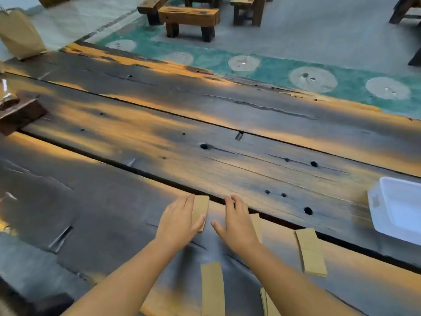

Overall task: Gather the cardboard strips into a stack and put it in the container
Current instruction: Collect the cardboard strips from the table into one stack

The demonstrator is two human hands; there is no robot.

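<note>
Wooden counter [159, 133]; white container [401, 213] far right. 5 cardboard strips lie scattered, long axes pointing away. Left hand [180, 220] flat on 1 strip [201, 207]; right hand [237, 222] open, empty, covering another strip [256, 224].

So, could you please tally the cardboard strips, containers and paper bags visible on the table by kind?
Cardboard strips: 5
White plastic container: 1
Brown paper bag: 1
Total: 7
</note>
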